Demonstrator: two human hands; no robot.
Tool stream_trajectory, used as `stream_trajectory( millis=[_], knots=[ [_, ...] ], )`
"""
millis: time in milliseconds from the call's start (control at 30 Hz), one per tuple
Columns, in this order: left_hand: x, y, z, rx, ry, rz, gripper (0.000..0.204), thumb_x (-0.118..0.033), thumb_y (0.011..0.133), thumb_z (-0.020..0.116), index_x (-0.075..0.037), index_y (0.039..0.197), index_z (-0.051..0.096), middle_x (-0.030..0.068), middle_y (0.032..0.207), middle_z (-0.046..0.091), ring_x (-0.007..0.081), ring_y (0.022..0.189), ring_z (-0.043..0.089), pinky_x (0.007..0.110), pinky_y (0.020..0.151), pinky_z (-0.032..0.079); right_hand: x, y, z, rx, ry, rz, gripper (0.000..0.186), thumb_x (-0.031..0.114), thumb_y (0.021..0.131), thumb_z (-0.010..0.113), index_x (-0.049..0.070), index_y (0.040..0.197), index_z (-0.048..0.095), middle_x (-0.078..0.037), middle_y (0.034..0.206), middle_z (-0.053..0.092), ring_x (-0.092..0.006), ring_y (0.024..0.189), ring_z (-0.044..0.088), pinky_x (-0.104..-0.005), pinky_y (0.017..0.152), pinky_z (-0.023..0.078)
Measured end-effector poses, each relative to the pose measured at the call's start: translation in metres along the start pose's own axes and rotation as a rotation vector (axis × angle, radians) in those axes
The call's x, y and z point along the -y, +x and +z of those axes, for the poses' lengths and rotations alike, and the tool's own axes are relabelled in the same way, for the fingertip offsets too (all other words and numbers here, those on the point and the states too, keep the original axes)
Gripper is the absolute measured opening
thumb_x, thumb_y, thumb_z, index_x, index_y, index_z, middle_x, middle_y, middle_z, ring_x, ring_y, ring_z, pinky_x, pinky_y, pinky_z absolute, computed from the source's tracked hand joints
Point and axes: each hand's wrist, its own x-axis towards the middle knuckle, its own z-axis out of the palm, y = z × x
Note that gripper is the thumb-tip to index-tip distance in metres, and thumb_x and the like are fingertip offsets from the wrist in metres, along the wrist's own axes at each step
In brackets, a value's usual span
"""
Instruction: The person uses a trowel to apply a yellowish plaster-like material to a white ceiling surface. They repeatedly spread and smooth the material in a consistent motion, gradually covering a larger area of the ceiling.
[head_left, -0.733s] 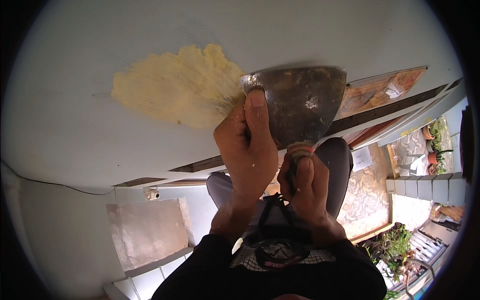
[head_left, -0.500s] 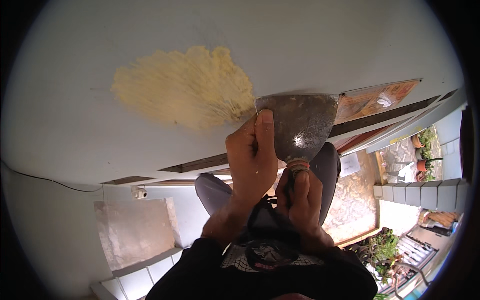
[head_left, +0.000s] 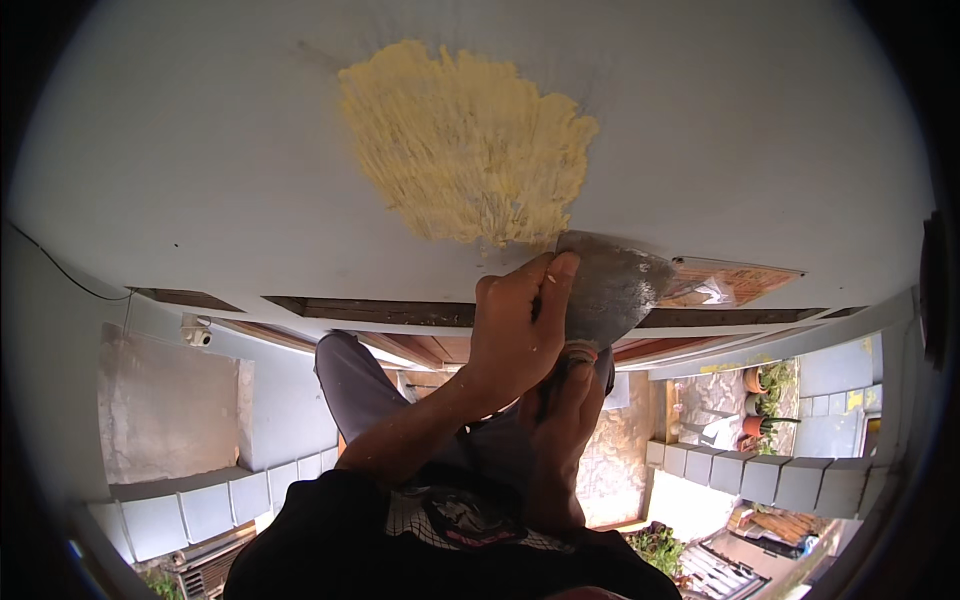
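Observation:
A wide putty knife (head_left: 612,290) with a dull, stained metal blade is in both my hands. My right hand (head_left: 562,400) is closed round its handle, just below the blade. Along the blade's left edge, my left hand (head_left: 515,325) pinches the metal, thumb on the near face and the other fingers mostly hidden. Beyond the blade spreads a streaky yellow patch of filler (head_left: 470,145) on a pale grey surface (head_left: 750,150). The blade's upper left corner lies at the patch's lower right end; whether it touches the surface I cannot tell.
An orange printed sheet (head_left: 745,283) is on the surface right of the blade. Long dark slots (head_left: 380,312) run along its near side. A white security camera (head_left: 196,330) and a black cable (head_left: 70,275) are at left. Potted plants (head_left: 755,425) and a tiled ledge (head_left: 740,470) lie at right.
My view has turned, so the yellow patch sits further right and higher. The putty knife appears lower and more tilted, both hands still holding it.

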Motion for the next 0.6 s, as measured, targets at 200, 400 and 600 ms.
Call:
stream_trajectory(
  millis=[200,400,600],
  knots=[
    [0.005,0.004,-0.007,-0.037,-0.028,-0.035,0.04,-0.022,0.103,0.051,0.002,0.071,0.051,0.0011,0.051,0.037,0.0042,0.052,0.032,0.029,0.045,0.027,-0.006,0.011,0.008,-0.03,-0.14,-0.154,0.051,0.046,0.104,0.036,0.0,0.088,0.053,-0.003,0.066,0.049,-0.007,0.052,0.044,-0.0198,0.045,0.033],
    [-0.012,0.013,-0.029,-0.145,-0.092,-0.035,0.037,-0.016,0.1,0.056,0.003,0.069,0.053,0.0122,0.047,0.043,0.0105,0.043,0.033,0.033,0.041,0.029,0.03,0.01,0.03,0.059,-0.12,0.016,0.049,0.039,0.105,0.033,0.0,0.083,0.053,-0.003,0.066,0.051,-0.01,0.053,0.047,-0.0237,0.048,0.035],
    [-0.011,0.01,-0.029,-0.066,-0.08,-0.01,0.041,-0.022,0.103,0.052,0.0,0.069,0.05,-0.0023,0.051,0.037,0.0032,0.054,0.031,0.028,0.045,0.025,0.002,0.005,0.042,-0.277,-0.356,-0.234,0.047,0.036,0.105,0.033,0.0,0.084,0.054,-0.004,0.065,0.052,-0.0114,0.056,0.049,-0.0261,0.049,0.037]
  ],
)
